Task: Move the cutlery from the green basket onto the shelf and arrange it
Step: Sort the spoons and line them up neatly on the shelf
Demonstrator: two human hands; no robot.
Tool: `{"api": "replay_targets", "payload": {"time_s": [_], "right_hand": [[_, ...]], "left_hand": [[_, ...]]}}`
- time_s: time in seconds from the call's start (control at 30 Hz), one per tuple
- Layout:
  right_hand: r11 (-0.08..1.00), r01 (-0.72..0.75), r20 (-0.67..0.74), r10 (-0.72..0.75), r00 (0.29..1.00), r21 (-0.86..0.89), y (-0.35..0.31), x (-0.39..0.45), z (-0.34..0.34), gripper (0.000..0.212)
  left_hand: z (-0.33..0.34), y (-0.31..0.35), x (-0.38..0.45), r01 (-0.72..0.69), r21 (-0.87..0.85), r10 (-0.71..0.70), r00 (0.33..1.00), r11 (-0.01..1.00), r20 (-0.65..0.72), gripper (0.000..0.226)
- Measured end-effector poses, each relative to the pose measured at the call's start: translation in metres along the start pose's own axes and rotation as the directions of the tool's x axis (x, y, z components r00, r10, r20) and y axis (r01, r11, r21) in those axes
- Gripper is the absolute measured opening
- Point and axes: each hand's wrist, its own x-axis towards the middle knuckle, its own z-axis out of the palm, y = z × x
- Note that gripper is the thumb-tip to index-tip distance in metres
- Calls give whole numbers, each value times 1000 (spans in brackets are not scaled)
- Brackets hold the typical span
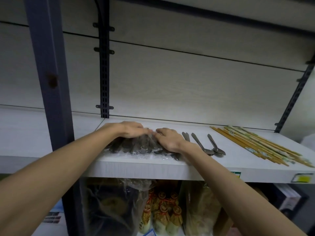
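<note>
Up on the pale, wood-grained shelf [153, 169], both hands lie palm-down with near-straight fingers on a crinkly clear-plastic pack of dark cutlery [136, 146] near the front edge, the left hand [131, 130] on its far left part and the right hand [167, 139] on its right end, neither closing round it. Its pieces run front to back, as do the three loose steel spoons [202, 145] to the right, smooth bowls toward the front edge. Further right, slim tan chopsticks [255, 145] lie bundled slantwise toward the front right corner.
</note>
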Motion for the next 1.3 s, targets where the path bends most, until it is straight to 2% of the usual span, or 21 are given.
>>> {"api": "replay_targets", "payload": {"time_s": [0.03, 0.1, 0.17, 0.27, 0.33, 0.43, 0.5, 0.6, 0.67, 0.8, 1.07, 1.2, 1.3], "right_hand": [[1000, -1, 13, 1, 1000, 8, 0, -1, 2, 56], [1000, -4, 20, 4, 1000, 10, -1, -1, 3, 58], [999, -17, 23, 16, 1000, 46, -1, 0, 2, 56], [991, -38, 6, 37, 999, 131, -3, 2, -3, 61], [985, -46, 10, 45, 999, 165, -6, 0, -6, 73], [985, -30, 26, 26, 999, 168, -14, -13, -13, 98], [991, -15, 53, 8, 999, 134, -19, -24, -18, 109], [997, 1, 115, -10, 993, 73, -21, -39, -22, 122], [999, 7, 142, -13, 990, 44, -22, -44, -21, 122], [998, -23, 103, 30, 994, -66, -26, -48, -8, 117], [998, -46, 35, 48, 998, -53, -32, -60, -11, 96], [998, -46, 30, 47, 998, -36, -28, -64, -11, 99], [998, -57, 35, 58, 998, -20, -29, -66, -6, 103]], "left_hand": [[3, -1, -1, -1, -2, 1, 1000, 1000, 29, 90], [6, -5, -1, -15, -23, 15, 1000, 1000, -4, 88], [5, -5, -2, -21, -46, 17, 997, 999, -78, 84], [-2, -7, -7, 48, -59, -61, 969, 997, -239, 94], [-6, -12, -13, 120, -48, -129, 956, 992, -262, 93], [-8, -22, -25, 230, 21, -222, 958, 973, -183, 100], [-8, -22, -37, 251, 62, -237, 956, 966, -172, 99], [-12, -21, -54, 265, 144, -223, 941, 953, -255, 91], [-13, -21, -62, 276, 194, -221, 939, 941, -265, 85], [-6, -18, -72, 287, 214, -252, 952, 934, -176, 77], [-1, -25, -73, 271, 311, -214, 955, 911, -204, 94], [0, -26, -80, 267, 376, -190, 955, 887, -230, 98], [2, -25, -82, 259, 339, -196, 958, 904, -207, 100]]}}
